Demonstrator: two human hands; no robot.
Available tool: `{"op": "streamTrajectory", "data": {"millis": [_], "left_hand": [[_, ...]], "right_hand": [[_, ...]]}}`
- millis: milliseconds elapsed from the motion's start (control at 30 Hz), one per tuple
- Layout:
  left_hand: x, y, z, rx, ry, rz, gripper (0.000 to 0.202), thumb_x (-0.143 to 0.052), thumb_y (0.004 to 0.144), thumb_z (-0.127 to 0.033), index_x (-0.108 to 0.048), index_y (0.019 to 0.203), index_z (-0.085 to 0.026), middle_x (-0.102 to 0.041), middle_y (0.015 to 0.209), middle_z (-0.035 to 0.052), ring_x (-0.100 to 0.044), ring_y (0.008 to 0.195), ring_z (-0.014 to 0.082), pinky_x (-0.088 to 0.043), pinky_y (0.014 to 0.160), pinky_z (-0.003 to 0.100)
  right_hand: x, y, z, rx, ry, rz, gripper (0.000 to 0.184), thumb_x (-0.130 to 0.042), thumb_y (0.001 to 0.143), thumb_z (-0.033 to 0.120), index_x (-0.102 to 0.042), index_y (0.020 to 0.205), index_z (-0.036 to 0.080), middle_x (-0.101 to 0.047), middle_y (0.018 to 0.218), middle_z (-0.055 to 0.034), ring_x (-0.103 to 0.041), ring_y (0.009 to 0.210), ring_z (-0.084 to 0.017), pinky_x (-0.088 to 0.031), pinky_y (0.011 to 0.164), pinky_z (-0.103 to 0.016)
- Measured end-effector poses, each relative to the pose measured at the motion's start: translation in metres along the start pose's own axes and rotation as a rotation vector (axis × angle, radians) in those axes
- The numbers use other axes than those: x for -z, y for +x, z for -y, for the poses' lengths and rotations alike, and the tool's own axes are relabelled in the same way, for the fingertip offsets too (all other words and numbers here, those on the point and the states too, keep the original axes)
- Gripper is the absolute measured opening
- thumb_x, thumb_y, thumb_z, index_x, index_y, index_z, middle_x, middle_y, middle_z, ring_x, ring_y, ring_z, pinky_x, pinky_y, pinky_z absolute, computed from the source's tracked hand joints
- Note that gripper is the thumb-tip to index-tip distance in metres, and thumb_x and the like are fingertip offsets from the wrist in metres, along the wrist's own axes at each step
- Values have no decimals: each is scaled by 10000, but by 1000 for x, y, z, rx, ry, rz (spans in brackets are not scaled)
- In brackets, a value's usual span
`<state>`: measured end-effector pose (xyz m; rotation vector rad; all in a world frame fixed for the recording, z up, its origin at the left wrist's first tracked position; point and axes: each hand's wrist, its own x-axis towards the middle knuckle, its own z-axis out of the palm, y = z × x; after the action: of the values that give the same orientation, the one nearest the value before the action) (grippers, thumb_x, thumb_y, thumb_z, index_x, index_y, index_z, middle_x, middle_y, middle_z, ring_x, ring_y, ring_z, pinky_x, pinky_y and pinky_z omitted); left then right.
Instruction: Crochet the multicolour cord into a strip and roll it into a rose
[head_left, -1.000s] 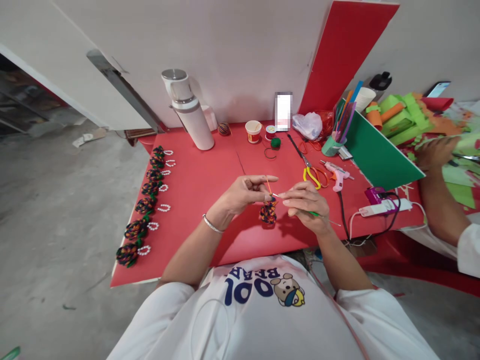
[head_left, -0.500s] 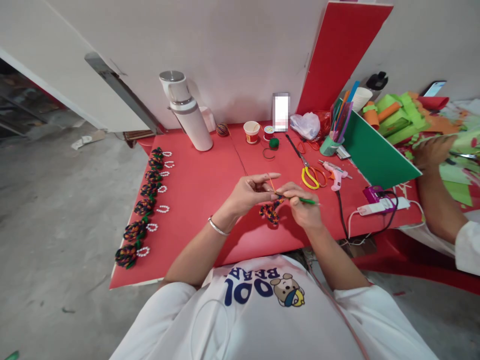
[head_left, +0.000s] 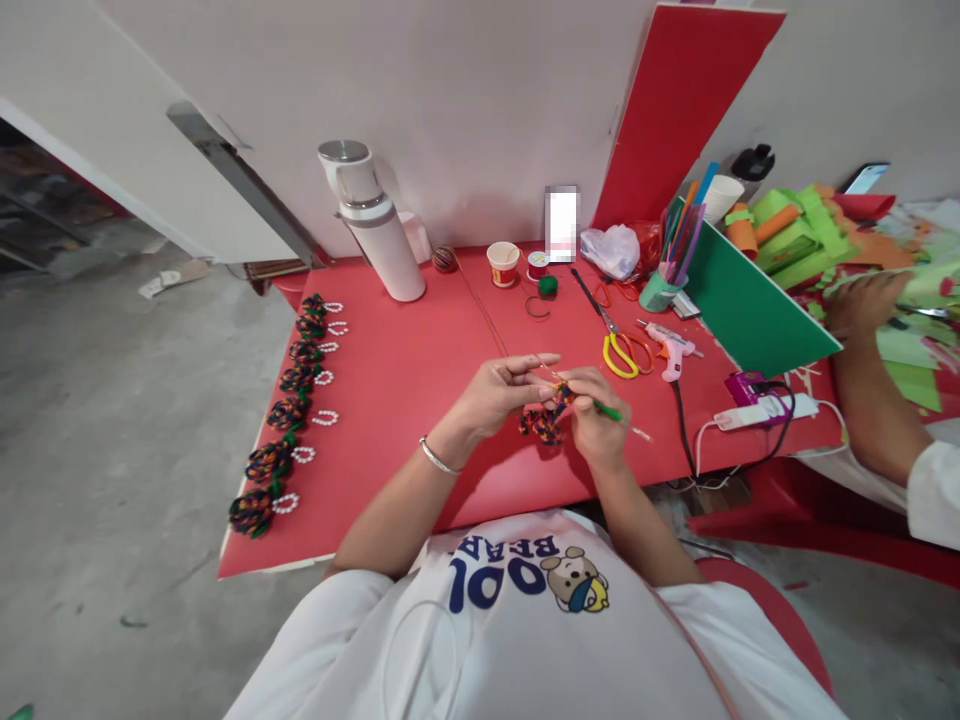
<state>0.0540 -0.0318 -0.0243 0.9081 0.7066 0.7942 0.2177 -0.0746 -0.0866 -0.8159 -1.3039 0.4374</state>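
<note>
Now the crochet hook [head_left: 608, 411] our right hand [head_left: 601, 430] grips has dipped handle-end down, apparently mid-stitch; our left hand [head_left: 495, 395] pinches variegated crochetwork [head_left: 541, 428] near the worktop's [head_left: 397, 390] front edge.

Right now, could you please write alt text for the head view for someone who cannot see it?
A person's left hand holds a multicolored yarn piece over a red table while the right hand grips a green-handled tool. Seven yarn bundles line the table's left edge beside white bead loops; scissors and a pink glue gun lie to the right.
</note>
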Motion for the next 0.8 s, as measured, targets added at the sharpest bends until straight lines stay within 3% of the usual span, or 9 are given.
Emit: {"op": "streamTrajectory", "data": {"millis": [133,333,567,800], "left_hand": [[13,-4,-11,-11,100,20,549,-940,603,-222,-780,1116,-111,-797,833,87,-750,709,177,-605,725,289],[15,-9,-16,-33,259,31,490,-884,683,-219,-763,1143,-102,-806,872,105,-759,764,190,-619,743,298],[16,-4,-9,-157,422,-72,415,-827,711,-189,-774,1107,-78,-801,791,86,-753,727,191,-620,778,315],[17,-1,-3,-196,536,-160,409,-787,733,-191,-784,1130,-93,-807,808,88,-767,742,222,-619,774,332]], "right_hand": [[16,13,-11,-250,228,198,286,-664,914,557,-790,955,303,-817,952,-44,-766,947,-232,-631,877,-427],[40,39,-8,-386,268,470,227,-722,898,480,-810,948,277,-831,954,-46,-782,954,-238,-632,916,-443],[45,62,15,-294,79,674,143,-689,945,337,-808,990,271,-830,1057,-45,-784,1014,-212,-628,926,-384],[42,61,19,-220,-23,669,140,-677,951,295,-803,1005,268,-830,1053,-46,-785,994,-200,-631,910,-369]]}}
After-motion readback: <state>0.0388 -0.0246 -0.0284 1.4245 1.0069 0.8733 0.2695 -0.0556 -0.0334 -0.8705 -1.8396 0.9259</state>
